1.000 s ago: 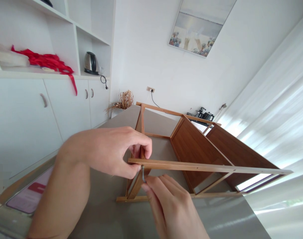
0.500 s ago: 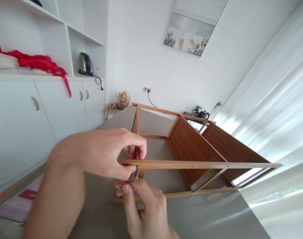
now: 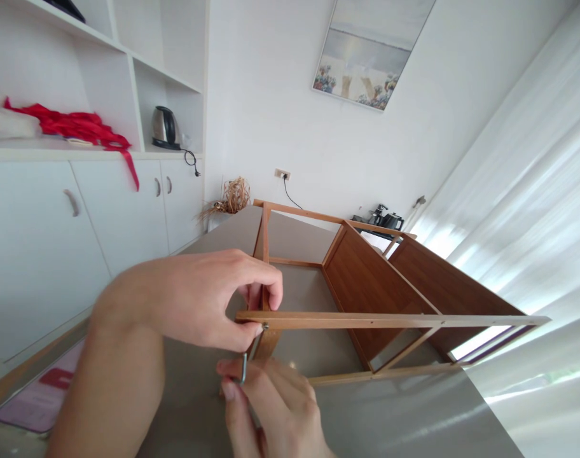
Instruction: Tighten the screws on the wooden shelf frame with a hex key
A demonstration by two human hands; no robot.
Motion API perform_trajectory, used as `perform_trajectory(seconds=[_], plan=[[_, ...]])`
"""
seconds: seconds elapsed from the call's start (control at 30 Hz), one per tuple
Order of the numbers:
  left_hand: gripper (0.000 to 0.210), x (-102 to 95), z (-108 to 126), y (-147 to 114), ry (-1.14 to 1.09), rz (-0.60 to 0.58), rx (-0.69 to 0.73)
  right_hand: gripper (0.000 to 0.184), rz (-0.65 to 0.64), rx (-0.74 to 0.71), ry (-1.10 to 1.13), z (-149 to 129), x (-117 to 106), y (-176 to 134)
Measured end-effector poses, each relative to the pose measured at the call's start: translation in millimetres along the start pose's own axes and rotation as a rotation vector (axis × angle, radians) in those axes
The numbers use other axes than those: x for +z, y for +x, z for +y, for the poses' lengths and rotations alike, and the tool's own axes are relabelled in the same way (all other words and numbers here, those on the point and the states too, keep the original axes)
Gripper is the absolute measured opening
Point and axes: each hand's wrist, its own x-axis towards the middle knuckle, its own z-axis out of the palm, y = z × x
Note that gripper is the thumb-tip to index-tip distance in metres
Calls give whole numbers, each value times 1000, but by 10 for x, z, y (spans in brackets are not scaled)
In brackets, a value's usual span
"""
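Note:
A wooden shelf frame point(image 3: 347, 320) lies on its side on the grey table point(image 3: 395, 413). My left hand point(image 3: 214, 299) grips the near corner of this frame, fingers over the top and thumb against the front rail. A small screw point(image 3: 265, 326) sits in the rail just beside that thumb, its head showing. Below it, my right hand point(image 3: 271, 407) pinches a bent metal hex key point(image 3: 244, 369) between thumb and fingers. The key's short arm points up and stands apart from the screw.
Brown shelf panels point(image 3: 376, 280) span the frame on the right. Behind stand dried plants point(image 3: 235, 194) and black appliances point(image 3: 390, 221). White cabinets point(image 3: 37, 222) with an electric kettle point(image 3: 165, 127) and red ribbon point(image 3: 80, 127) are at left. A white curtain point(image 3: 533, 210) hangs at right.
My right hand has drawn the hex key off the screw, down and slightly left. My left hand keeps its grip on the frame corner. The view has shifted slightly.

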Motion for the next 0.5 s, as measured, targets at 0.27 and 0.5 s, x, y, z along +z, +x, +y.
perform_trajectory(seconds=[0.27, 0.5], plan=[[19, -7, 26, 9, -16, -8, -4, 19, -135, -109, -343, 119, -420, 119], [18, -3, 32, 12, -50, 1, -6, 23, -211, -126, -457, 175, -519, 85]])
